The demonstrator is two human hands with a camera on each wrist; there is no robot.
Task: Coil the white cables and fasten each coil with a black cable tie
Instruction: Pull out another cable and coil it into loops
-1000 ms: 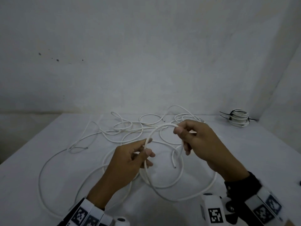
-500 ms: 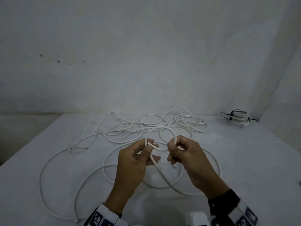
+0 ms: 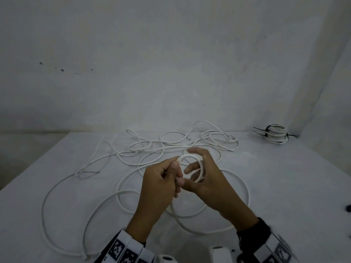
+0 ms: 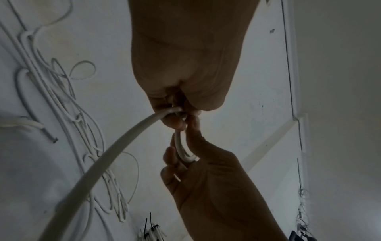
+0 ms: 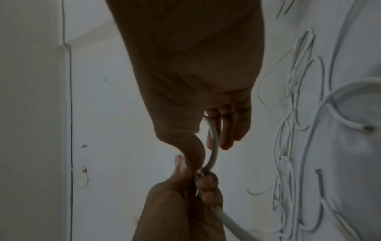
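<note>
A long white cable [image 3: 191,223] sprawls in wide curves on the white table [image 3: 284,186]. Its near end is turned into a small loop [image 3: 201,168] held above the table. My left hand [image 3: 175,163] pinches the loop where the cable crosses itself, as the left wrist view [image 4: 178,114] also shows. My right hand [image 3: 190,168] has straight, relaxed fingers [image 5: 226,130] passed through the loop [image 5: 214,141], and its thumb touches the crossing beside the left thumb. The cable [image 4: 115,146] trails from the left hand down to the table.
More loose white cable [image 3: 171,145] lies tangled across the far half of the table. A finished coil with black ties [image 3: 275,134] sits in the far right corner against the wall. A small dark object [image 3: 348,207] shows at the right edge.
My hands have come together. The right hand brought the cable round into a small tight loop, released its pinch and straightened its fingers inside the loop. The left hand kept its pinch.
</note>
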